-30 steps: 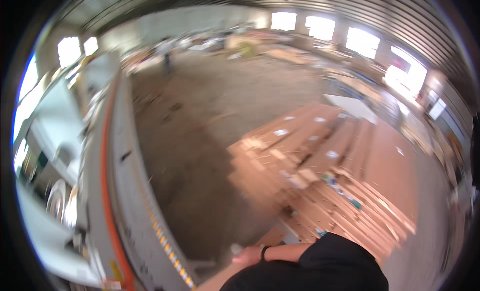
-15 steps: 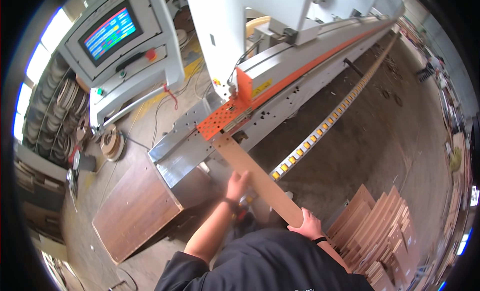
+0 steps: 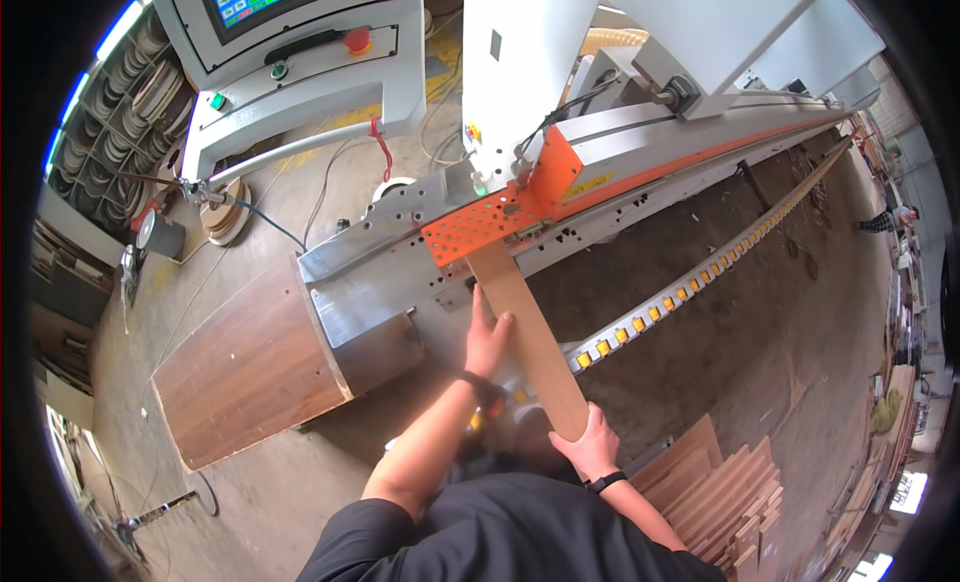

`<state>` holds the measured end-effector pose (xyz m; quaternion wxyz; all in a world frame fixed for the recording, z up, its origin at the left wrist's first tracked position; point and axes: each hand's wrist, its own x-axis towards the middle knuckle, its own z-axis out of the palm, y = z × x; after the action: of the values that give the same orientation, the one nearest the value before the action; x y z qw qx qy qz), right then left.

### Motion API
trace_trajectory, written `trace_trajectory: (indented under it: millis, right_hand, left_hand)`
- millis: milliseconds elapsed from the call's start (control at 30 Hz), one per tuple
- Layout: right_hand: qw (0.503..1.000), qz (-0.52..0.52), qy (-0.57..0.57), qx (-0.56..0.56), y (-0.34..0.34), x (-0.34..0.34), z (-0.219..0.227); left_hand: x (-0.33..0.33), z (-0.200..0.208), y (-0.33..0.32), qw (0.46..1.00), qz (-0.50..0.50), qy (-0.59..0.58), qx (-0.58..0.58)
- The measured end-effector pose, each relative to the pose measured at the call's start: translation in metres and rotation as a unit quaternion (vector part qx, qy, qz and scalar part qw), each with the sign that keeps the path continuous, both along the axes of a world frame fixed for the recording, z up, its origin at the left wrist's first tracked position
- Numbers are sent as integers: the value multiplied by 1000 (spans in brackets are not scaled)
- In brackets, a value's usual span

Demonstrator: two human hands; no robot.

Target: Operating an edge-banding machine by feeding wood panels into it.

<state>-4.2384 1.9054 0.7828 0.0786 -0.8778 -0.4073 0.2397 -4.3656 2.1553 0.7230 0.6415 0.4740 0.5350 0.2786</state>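
A: Where is the long, flat, light-brown wooden board point(image 3: 535, 347)?
B: Mid-frame, slanting from just above the centre down toward the lower right. Its upper end meets the lower edge of a bright orange perforated metal guard point(image 3: 470, 234); whether it runs beneath, I can't tell.

A: And the bare left hand point(image 3: 487, 340)?
B: At the board's left edge, near the middle of the frame. Thumb and forefinger are spread apart, the thumb at the board's edge. I can't tell whether the other fingers close underneath.

A: The bare right hand point(image 3: 589, 445)?
B: Clamped around the board's lower end, thumb on the left, fingers on the right.

A: What lies around them?
B: Right of the board, a pale metal rail with yellow rollers point(image 3: 655, 313) runs toward the upper right. A dark-brown wood-grain panel point(image 3: 245, 377) sits at lower left, a stack of reddish-brown boards point(image 3: 715, 497) at lower right, and a grey control console with a lit screen point(image 3: 275, 4) at upper left.
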Motion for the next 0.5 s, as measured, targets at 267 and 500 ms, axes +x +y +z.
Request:
trace_trajectory:
  millis: [267, 500]
  right_hand:
    - [998, 20, 33, -48, 13, 17, 4]
    - [996, 27, 41, -75, 16, 45, 4]
  left_hand:
    - [13, 8, 3, 997, 56, -50, -26]
    - [39, -1, 2, 992, 69, -106, 5]
